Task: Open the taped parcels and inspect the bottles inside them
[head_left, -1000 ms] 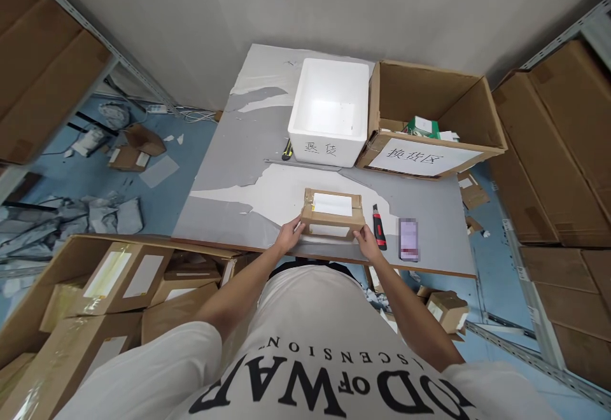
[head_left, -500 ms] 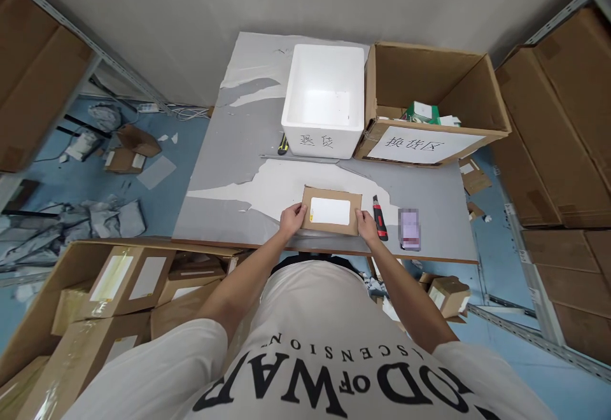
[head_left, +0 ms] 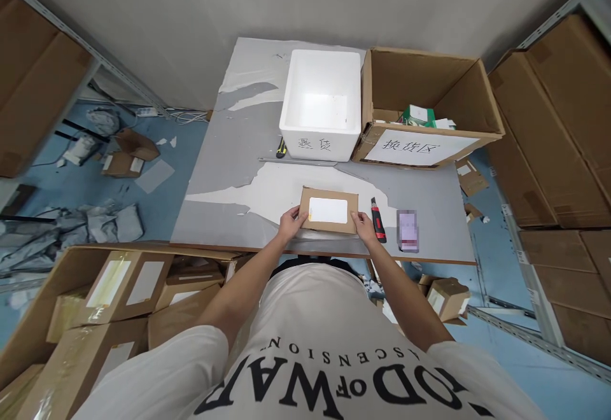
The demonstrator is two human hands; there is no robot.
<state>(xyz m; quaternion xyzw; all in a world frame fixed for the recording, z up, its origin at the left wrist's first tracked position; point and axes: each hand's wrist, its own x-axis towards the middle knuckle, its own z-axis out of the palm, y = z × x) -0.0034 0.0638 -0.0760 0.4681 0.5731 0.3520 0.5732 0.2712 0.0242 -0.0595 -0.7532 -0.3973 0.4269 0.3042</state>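
Note:
A flat brown cardboard box (head_left: 352, 207) with a white label (head_left: 328, 210) on top is at the front of the table. My left hand (head_left: 291, 223) grips its left edge, with the thumb on the upper face. At the lower right edge, my right hand (head_left: 364, 226) pinches the same box; the fingers of both hands are partly hidden under it. Just right of that hand lies a red and black utility knife (head_left: 379, 221). Farther right is a phone (head_left: 408, 230) with its screen blurred out.
Behind stand a white foam box (head_left: 321, 143) and a cardboard carton (head_left: 487, 98) holding small packages, both with handwriting on the front. A yellow and black cutter (head_left: 281, 147) lies by the foam box. At lower left, a big carton (head_left: 71, 251) holds several parcels (head_left: 114, 280). Stacked boxes (head_left: 563, 127) flank the right.
Both hands still hold the cardboard box in nearly the same place over the table. The whole view has shifted slightly, with things appearing a little more to the left.

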